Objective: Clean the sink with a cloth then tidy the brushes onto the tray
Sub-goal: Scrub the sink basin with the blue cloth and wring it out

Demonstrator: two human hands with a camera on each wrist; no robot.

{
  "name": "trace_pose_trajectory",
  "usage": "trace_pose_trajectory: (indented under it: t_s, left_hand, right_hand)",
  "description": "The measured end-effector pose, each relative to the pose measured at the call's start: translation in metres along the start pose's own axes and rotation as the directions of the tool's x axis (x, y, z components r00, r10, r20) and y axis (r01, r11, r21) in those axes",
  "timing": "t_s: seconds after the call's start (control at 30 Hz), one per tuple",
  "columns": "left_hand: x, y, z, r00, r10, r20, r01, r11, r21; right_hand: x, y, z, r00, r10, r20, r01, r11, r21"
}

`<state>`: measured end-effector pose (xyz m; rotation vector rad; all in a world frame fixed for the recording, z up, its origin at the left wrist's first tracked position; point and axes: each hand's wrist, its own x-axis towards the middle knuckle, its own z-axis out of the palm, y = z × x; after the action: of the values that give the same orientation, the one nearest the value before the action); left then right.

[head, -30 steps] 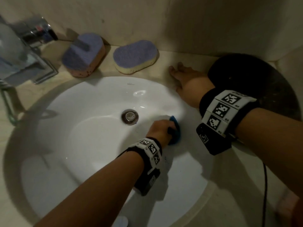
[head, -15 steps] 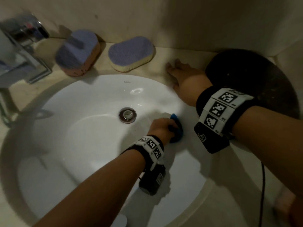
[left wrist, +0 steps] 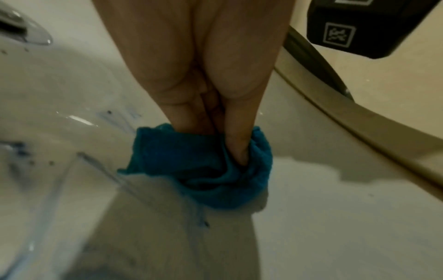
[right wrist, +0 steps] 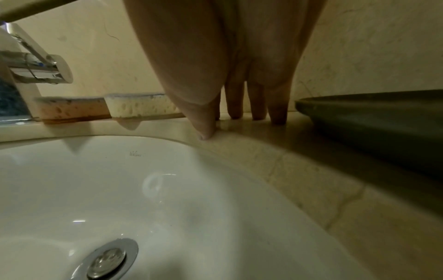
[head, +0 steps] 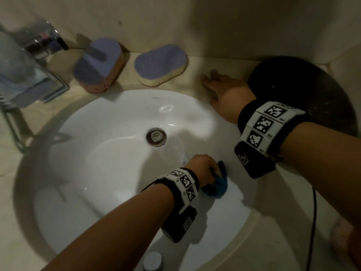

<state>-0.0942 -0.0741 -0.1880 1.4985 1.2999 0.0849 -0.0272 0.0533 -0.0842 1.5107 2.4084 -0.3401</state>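
A blue cloth (head: 219, 184) (left wrist: 210, 166) lies bunched against the right inner wall of the white sink (head: 109, 173) (right wrist: 120, 189). My left hand (head: 203, 169) (left wrist: 215, 136) grips it, fingers dug into its folds. My right hand (head: 220, 89) (right wrist: 239, 113) rests flat on the beige counter behind the sink, fingers straight, holding nothing. Two purple-topped sponge brushes (head: 99, 65) (head: 161, 64) sit at the back of the counter, also visible as brushes (right wrist: 72, 108) (right wrist: 141, 106). The dark round tray (head: 304, 90) (right wrist: 371, 117) lies right of my right hand.
A chrome tap (head: 35, 61) (right wrist: 36, 66) stands at the back left. The metal drain (head: 156, 136) (right wrist: 107, 261) sits mid-basin. A black cable (head: 312, 222) runs down the right counter. A small round cap (head: 152, 261) shows at the sink's near edge.
My left hand has drawn the cloth slightly down and nearer along the sink's right wall. The right hand has stayed planted on the counter.
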Motion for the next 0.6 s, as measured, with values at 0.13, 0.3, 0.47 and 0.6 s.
trace_pose_trajectory:
  t_s: [0.13, 0.3, 0.47, 0.6]
  left_hand:
    - [-0.003, -0.012, -0.027, 0.961, 0.012, -0.275, -0.041, 0.994, -0.097]
    - [-0.001, -0.042, -0.075, 0.853, -0.158, -0.498, 0.153, 0.987, -0.051]
    - [0.0, -0.047, -0.054, 0.912, -0.119, -0.392, 0.155, 0.986, 0.06]
    - [0.008, -0.022, -0.032, 0.972, -0.013, -0.235, 0.041, 0.993, 0.113]
  right_hand:
    - [-0.001, 0.0, 0.001, 1.0, 0.004, -0.026, -0.004, 1.0, 0.014]
    - [-0.002, -0.001, 0.003, 0.999, 0.003, -0.044, -0.002, 1.0, 0.009]
    - [-0.002, -0.001, 0.006, 0.997, 0.002, -0.073, -0.001, 1.0, 0.02]
    - [0.0, -0.001, 0.006, 0.999, 0.017, -0.045, -0.017, 1.0, 0.006]
